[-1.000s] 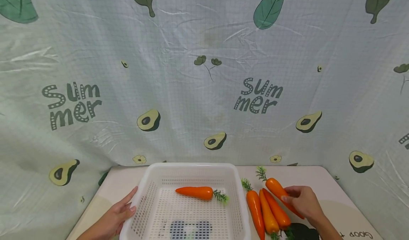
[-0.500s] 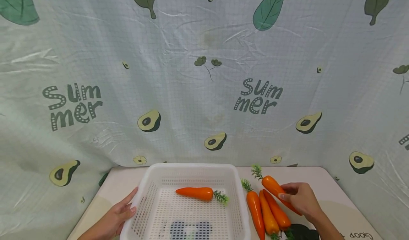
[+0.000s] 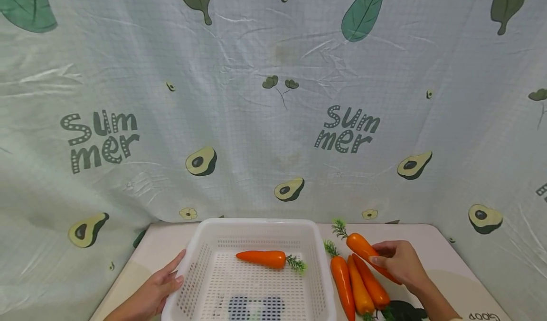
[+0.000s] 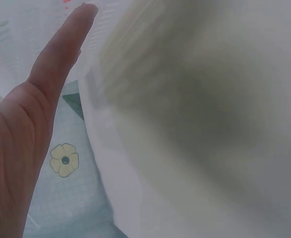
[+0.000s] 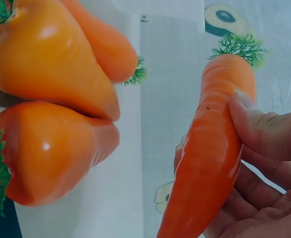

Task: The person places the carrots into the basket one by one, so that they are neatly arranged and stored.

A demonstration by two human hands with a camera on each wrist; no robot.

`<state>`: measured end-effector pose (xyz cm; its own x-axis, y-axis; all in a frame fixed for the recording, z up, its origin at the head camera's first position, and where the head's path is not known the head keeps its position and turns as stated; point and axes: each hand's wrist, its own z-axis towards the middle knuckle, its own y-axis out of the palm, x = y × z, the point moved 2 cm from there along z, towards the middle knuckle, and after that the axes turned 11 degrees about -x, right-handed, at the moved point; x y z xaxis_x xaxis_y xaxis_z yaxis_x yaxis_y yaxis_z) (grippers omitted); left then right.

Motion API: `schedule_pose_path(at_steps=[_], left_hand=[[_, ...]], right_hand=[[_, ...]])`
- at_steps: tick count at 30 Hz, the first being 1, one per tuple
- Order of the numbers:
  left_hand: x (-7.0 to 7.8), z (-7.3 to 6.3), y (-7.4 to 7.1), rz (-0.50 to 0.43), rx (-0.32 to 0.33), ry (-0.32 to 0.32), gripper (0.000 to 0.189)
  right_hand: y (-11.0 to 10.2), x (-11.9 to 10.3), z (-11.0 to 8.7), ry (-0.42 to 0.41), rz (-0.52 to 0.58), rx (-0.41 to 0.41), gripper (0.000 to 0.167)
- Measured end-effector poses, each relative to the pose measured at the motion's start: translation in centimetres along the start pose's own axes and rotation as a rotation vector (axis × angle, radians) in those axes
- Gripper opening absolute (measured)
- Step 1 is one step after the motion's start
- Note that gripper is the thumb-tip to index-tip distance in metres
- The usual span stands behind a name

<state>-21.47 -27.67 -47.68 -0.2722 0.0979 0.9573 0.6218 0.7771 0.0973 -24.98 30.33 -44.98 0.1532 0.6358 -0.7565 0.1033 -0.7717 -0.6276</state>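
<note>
My right hand (image 3: 403, 264) grips an orange carrot (image 3: 361, 246) with a green leafy top, its thumb along one side and its fingers round the other. The right wrist view shows this held carrot (image 5: 210, 148) with its leaves pointing away. Beside it on the table lie several more carrots, among them a long one (image 3: 343, 283) next to the basket. My left hand (image 3: 155, 285) rests against the left side of a white perforated plastic basket (image 3: 196, 250), fingers extended. One carrot (image 3: 262, 258) lies across the basket floor. In the left wrist view, one straight finger (image 4: 61, 54) reaches the basket wall.
The basket stands on a pale table (image 3: 444, 264) with printed shapes, one of them dark near the right hand. A hanging sheet (image 3: 239, 121) with avocado and leaf prints surrounds the table at the back and both sides.
My right hand has lifted its carrot slightly and carried it a little left, towards the basket. The left hand, the basket and the other carrots stay in place.
</note>
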Motion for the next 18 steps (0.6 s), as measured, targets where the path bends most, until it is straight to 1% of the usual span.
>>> schedule_pose_path(at_steps=[6,9,15,18], left_hand=[[-0.1,0.0,0.1,0.001,0.001,-0.008,0.087],[-0.1,0.0,0.1,-0.007,0.015,-0.017,0.089],[0.1,-0.2,0.1,-0.011,-0.04,0.027,0.086],[0.2,-0.2,0.2,-0.007,-0.034,0.023,0.085]], right_hand=[[0.3,-0.6,-0.1,-0.018,-0.005,-0.004,0.029],[0.4,-1.0,-0.1,-0.028,-0.004,-0.011,0.029],[0.6,-2.0,-0.2,-0.043,-0.012,-0.019,0.029],[0.7,-2.4,-0.2,-0.055,-0.011,-0.03,0.028]])
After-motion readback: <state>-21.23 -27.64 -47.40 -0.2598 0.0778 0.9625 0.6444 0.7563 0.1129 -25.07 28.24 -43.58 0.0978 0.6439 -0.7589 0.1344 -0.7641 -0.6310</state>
